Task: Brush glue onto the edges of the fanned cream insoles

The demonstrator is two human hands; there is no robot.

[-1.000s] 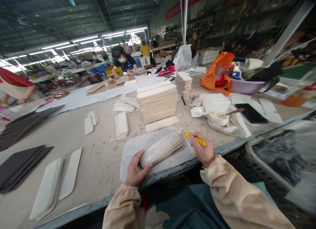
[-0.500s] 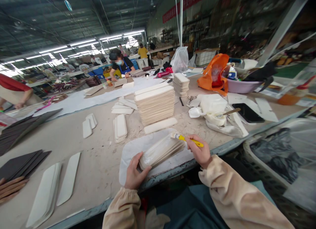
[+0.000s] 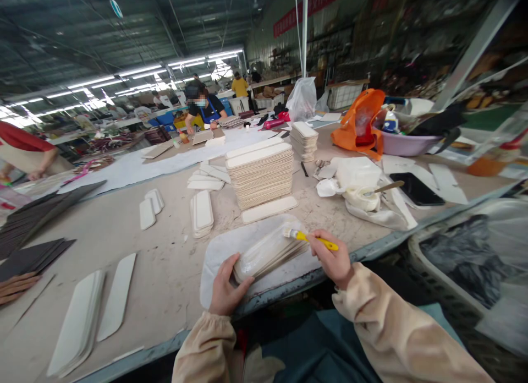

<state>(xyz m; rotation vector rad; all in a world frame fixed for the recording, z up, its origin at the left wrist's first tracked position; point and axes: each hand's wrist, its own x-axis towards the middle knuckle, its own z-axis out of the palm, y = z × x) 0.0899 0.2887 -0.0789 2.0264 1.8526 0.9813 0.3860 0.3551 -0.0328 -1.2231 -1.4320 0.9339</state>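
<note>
Yellow-handled paintbrush (image 3: 307, 237) sits in the closed fingers of my right hand (image 3: 332, 256), its pale bristles on the top piece of a fanned stack of white rounded strips (image 3: 268, 256). That top piece looks wet and shiny. My left hand (image 3: 229, 286) grips the near left end of this stack, thumb in front and fingers behind. Beneath the stack lies a white rounded sheet (image 3: 210, 256) at the table edge. Just behind it are a single white strip (image 3: 270, 209) and a tall pile of similar strips (image 3: 259, 176).
Smaller strip piles (image 3: 202, 212) and long white strips (image 3: 78, 322) lie to the left. Another person's hand (image 3: 16, 286) rests by dark sheets (image 3: 33, 256). At right are a white tub (image 3: 363, 198) with a stick, a phone (image 3: 416, 189) and a purple basin (image 3: 408, 143).
The brush has shifted slightly left along the top strip. My left hand stays in place. At far left, another person's hand and the dark sheets have moved left.
</note>
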